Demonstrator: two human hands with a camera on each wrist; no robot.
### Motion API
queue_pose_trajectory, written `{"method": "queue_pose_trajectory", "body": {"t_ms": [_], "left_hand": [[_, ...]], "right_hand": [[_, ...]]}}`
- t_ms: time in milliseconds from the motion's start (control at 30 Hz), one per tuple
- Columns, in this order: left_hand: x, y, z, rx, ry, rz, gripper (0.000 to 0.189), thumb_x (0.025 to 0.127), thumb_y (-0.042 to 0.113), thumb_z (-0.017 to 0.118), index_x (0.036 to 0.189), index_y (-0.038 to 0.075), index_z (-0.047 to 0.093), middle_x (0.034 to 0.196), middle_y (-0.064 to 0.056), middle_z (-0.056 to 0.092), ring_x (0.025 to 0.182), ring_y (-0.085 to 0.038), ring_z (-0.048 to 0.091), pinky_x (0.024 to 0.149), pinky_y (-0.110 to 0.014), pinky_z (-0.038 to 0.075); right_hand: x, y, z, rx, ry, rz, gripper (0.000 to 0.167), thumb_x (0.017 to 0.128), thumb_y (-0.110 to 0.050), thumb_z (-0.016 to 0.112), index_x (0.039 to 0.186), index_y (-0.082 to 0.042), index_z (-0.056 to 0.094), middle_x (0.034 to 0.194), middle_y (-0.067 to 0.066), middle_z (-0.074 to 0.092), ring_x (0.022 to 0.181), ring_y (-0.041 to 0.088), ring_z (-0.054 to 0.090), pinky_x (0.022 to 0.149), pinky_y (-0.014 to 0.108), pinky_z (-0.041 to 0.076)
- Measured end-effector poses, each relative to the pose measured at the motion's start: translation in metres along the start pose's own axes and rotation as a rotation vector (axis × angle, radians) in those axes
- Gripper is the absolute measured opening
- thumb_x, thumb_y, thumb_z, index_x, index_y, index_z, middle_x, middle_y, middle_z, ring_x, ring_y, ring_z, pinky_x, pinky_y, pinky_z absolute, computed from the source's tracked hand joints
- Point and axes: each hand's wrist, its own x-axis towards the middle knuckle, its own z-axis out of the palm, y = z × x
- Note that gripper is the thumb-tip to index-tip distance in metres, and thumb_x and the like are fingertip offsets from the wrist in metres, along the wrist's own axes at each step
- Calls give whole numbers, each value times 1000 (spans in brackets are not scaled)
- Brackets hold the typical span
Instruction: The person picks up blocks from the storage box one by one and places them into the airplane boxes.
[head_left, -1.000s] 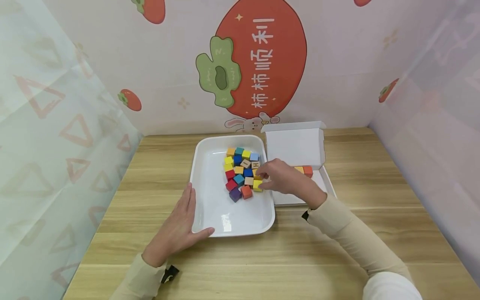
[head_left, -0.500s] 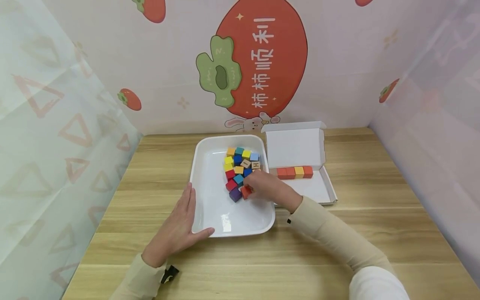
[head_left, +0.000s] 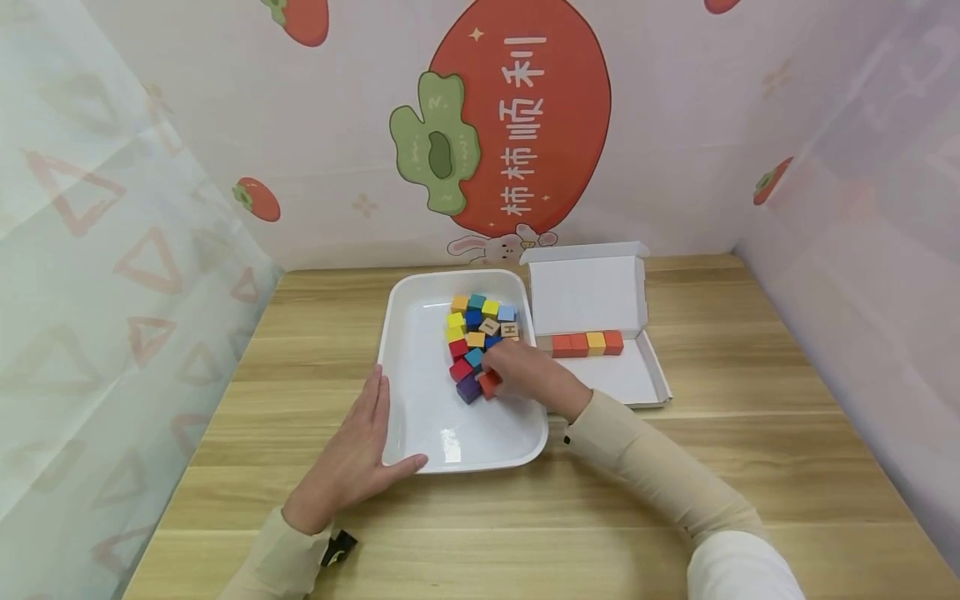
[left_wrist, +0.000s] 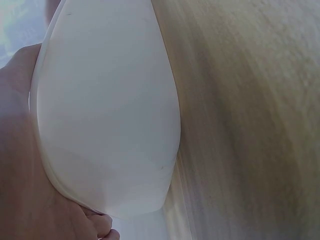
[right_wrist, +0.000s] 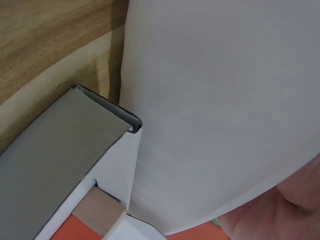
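A white tray holds a cluster of coloured cubes, among them a purple cube, a blue-green cube and a wooden cube marked H. My left hand lies along the tray's left side, fingers straight and thumb at the near-left corner. My right hand reaches in over the right rim. Its curled fingers pinch an orange-red cube at the front of the cluster. The hand covers several cubes behind it. The right wrist view shows part of this hand past the tray's rim.
Right of the tray stands an open white cardboard box, its lid raised at the back. Along the box's far side runs a row of cubes, including a yellow-orange cube between red ones. A patterned backdrop rises behind the wooden table.
My right hand has moved left and down, from the cluster's right edge to the orange-red cube, uncovering more of the row in the box. My left hand stays put.
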Motion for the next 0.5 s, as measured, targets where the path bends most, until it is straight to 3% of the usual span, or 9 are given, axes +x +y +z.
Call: {"method": "queue_pose_trajectory", "body": {"t_ms": [233, 500], "left_hand": [[0, 0, -1, -4, 1, -2, 129, 88, 79, 63, 168, -2, 2, 179, -18, -10, 166, -40, 8, 129, -57, 28], [1, 1, 2, -6, -5, -23, 129, 87, 76, 66, 169, 0, 1, 179, -16, -10, 165, -40, 11, 128, -58, 30]], "right_hand": [[-1, 0, -1, -56, -8, -28, 18, 90, -23, 86, 101, -12, 77, 87, 0, 71, 82, 15, 61, 79, 25, 58], [-20, 6, -24, 68, -26, 4, 28, 89, -23, 87, 113, -13, 79, 104, 2, 76, 94, 18, 64, 93, 33, 63]]}}
